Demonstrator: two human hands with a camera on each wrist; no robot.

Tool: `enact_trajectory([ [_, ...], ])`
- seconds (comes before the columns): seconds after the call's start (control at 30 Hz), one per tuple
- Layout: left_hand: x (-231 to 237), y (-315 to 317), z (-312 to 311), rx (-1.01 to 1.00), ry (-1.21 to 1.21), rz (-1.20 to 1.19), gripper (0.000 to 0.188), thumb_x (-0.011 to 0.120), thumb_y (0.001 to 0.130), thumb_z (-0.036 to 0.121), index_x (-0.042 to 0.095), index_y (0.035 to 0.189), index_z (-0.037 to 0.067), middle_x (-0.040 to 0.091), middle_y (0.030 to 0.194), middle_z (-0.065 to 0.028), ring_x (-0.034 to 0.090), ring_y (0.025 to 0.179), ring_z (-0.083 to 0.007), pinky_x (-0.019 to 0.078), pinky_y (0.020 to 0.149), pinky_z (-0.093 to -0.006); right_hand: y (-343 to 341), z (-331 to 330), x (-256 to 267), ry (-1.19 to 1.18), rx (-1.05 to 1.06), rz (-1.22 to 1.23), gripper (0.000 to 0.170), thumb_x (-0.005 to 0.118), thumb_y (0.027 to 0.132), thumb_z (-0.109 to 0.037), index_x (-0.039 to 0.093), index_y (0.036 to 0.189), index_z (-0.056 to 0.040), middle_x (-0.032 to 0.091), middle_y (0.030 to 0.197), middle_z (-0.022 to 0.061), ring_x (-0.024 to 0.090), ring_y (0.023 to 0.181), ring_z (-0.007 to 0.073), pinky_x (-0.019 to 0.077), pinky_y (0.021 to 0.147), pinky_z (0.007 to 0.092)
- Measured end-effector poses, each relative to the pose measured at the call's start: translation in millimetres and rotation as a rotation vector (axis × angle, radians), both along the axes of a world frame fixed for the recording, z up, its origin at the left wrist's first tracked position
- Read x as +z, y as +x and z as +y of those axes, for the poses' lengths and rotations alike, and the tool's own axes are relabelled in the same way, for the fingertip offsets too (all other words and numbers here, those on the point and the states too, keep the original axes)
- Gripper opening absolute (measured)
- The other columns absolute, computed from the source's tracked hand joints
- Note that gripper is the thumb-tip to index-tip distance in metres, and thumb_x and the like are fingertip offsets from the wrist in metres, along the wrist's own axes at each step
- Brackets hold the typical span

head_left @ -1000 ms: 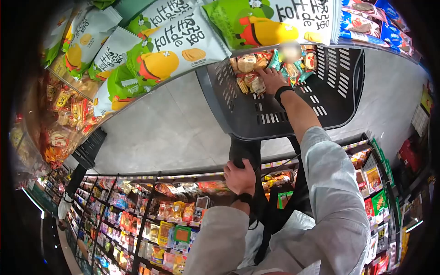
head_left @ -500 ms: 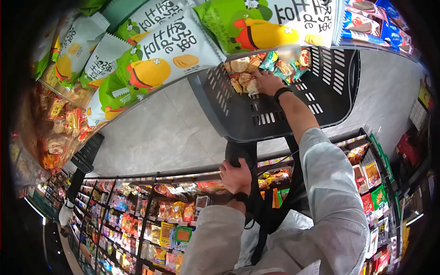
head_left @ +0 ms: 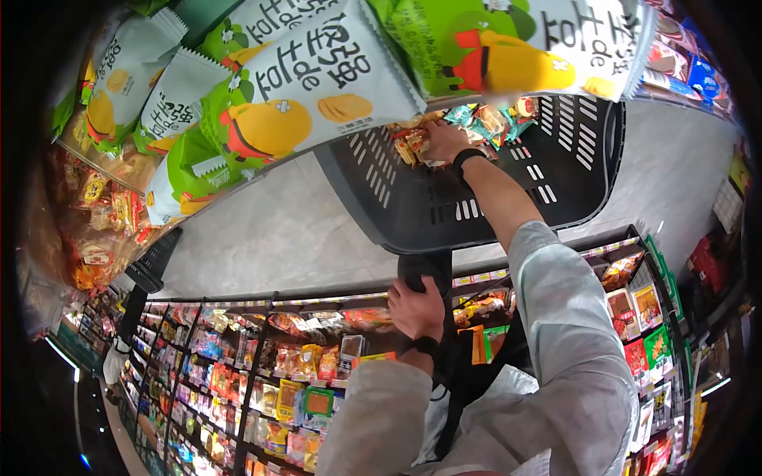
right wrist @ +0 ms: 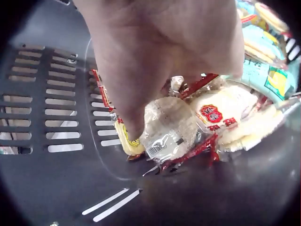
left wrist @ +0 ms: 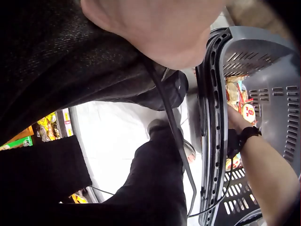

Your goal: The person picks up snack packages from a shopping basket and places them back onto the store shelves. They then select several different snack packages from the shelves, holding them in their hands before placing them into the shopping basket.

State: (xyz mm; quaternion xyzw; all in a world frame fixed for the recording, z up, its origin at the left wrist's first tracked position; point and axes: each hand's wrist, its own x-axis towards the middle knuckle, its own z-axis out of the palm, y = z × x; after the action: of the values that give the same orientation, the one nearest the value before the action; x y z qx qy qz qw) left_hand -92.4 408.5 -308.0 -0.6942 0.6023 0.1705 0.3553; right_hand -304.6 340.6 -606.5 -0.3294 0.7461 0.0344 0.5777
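In the head view my right hand (head_left: 448, 143) reaches into a dark grey shopping basket (head_left: 508, 218). It lies over wrapped snacks there. The right wrist view has my thumb pointing down beside a clear-wrapped round cracker (right wrist: 169, 125), with a white packet with a red print (right wrist: 225, 106) close to the palm. My other fingertips are hidden, so I cannot tell whether they grip anything. Teal packets (head_left: 494, 123) lie just right of this hand. My left hand (head_left: 417, 308) rests on my dark-trousered leg (left wrist: 61, 56), near the basket's near side.
Large green-and-white snack bags (head_left: 317, 79) overhang the basket's far edge. Red-wrapped snacks (head_left: 99, 238) fill a bin at the left. Shelves of packaged food (head_left: 305, 365) stand along the lower side. Another dark basket (head_left: 151, 262) is further left on the grey floor (head_left: 270, 222).
My right hand has shifted left within the basket and now covers the clear-wrapped crackers that showed beside it. The left hand stays on my leg. The head view has shifted slightly.
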Motion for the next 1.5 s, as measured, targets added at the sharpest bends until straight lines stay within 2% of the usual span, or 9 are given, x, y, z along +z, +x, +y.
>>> enact_trajectory([
  [0.2,1.0,1.6,-3.8,0.044,-0.001,0.01,0.05,0.063,0.091,0.045,0.062,0.117,0.002,0.065,0.116,-0.0225,0.06,0.112,-0.0434,0.0481,0.096,-0.0544,5.7,1.4,-16.7,0.07,-0.135,-0.17,0.09,0.091,0.065,-0.037,0.054,0.146,-0.0227,0.046,0.155,0.0121,0.051,0.14,0.0313,0.0392,0.11,0.0658],
  [0.37,0.1,7.1,-0.8,0.022,-0.029,0.037,0.051,0.063,0.092,0.045,0.062,0.118,0.001,0.065,0.115,-0.0225,0.06,0.112,-0.044,0.0481,0.097,-0.0538,1.0,17.5,-31.4,-0.218,-0.111,-0.243,0.075,0.09,0.061,-0.027,0.063,0.13,-0.0132,0.073,0.115,0.0172,0.068,0.115,0.0362,0.0553,0.095,0.0419],
  [0.53,0.0,7.4,-1.1,0.024,-0.024,0.051,0.052,0.062,0.093,0.045,0.061,0.119,0.0,0.065,0.116,-0.0226,0.06,0.113,-0.0438,0.048,0.097,-0.0535,0.7,15.4,-25.5,-0.136,-0.18,-0.279,0.081,0.091,0.059,-0.022,0.062,0.134,-0.0116,0.071,0.122,0.017,0.067,0.116,0.0366,0.0544,0.097,0.0453],
  [0.63,-3.1,12.4,3.8,-0.06,-0.104,0.071,0.05,0.063,0.091,0.045,0.063,0.114,0.001,0.066,0.107,-0.0222,0.063,0.101,-0.0438,0.0506,0.09,-0.0543,7.2,13.1,-29.7,-0.204,-0.148,-0.247,0.082,0.091,0.06,-0.021,0.061,0.135,-0.0109,0.071,0.121,0.0179,0.067,0.116,0.0367,0.0539,0.096,0.0442],
  [0.8,-0.3,6.9,1.7,0.013,-0.031,0.038,0.051,0.062,0.093,0.045,0.061,0.119,0.002,0.065,0.117,-0.0216,0.06,0.113,-0.0435,0.0476,0.097,-0.0541,1.7,14.4,-8.6,-0.207,-0.265,-0.189,0.08,0.093,0.061,-0.021,0.063,0.134,-0.0096,0.072,0.116,0.019,0.068,0.112,0.036,0.0534,0.096,0.0423],
  [1.0,-0.4,4.3,-5.2,0.017,-0.024,0.022,0.05,0.062,0.092,0.045,0.061,0.118,0.002,0.065,0.117,-0.0209,0.06,0.113,-0.0425,0.0476,0.097,-0.054,21.1,15.9,-22.3,-0.124,-0.276,-0.224,0.087,0.091,0.067,-0.037,0.057,0.142,-0.0099,0.072,0.121,0.015,0.068,0.115,0.0345,0.0525,0.097,0.0416],
  [1.1,-2.0,2.5,-5.9,0.009,-0.026,0.009,0.049,0.062,0.092,0.045,0.062,0.117,0.003,0.065,0.116,-0.0205,0.06,0.113,-0.0425,0.0481,0.096,-0.0544,25.4,3.4,-10.0,0.041,-0.188,-0.182,0.093,0.089,0.067,-0.045,0.053,0.149,-0.0191,0.064,0.139,0.0165,0.058,0.132,0.0368,0.045,0.112,0.0505],
  [1.3,-1.9,-1.8,-10.5,-0.012,-0.036,0.008,0.048,0.062,0.092,0.045,0.061,0.116,0.003,0.065,0.115,-0.0203,0.06,0.113,-0.043,0.0491,0.094,-0.0553,26.4,1.5,-13.3,0.086,-0.196,-0.189,0.092,0.088,0.067,-0.047,0.053,0.148,-0.0201,0.066,0.139,0.0113,0.059,0.132,0.0356,0.0376,0.115,0.0584],
  [1.5,-6.2,1.4,-13.1,-0.035,-0.047,0.019,0.051,0.061,0.092,0.047,0.062,0.115,0.001,0.065,0.111,-0.0215,0.062,0.106,-0.0432,0.0502,0.091,-0.0546,4.4,18.3,3.7,-0.014,-0.322,-0.152,0.094,0.085,0.068,-0.051,0.052,0.149,-0.0194,0.072,0.123,0.0176,0.068,0.118,0.0351,0.0513,0.102,0.046],
])
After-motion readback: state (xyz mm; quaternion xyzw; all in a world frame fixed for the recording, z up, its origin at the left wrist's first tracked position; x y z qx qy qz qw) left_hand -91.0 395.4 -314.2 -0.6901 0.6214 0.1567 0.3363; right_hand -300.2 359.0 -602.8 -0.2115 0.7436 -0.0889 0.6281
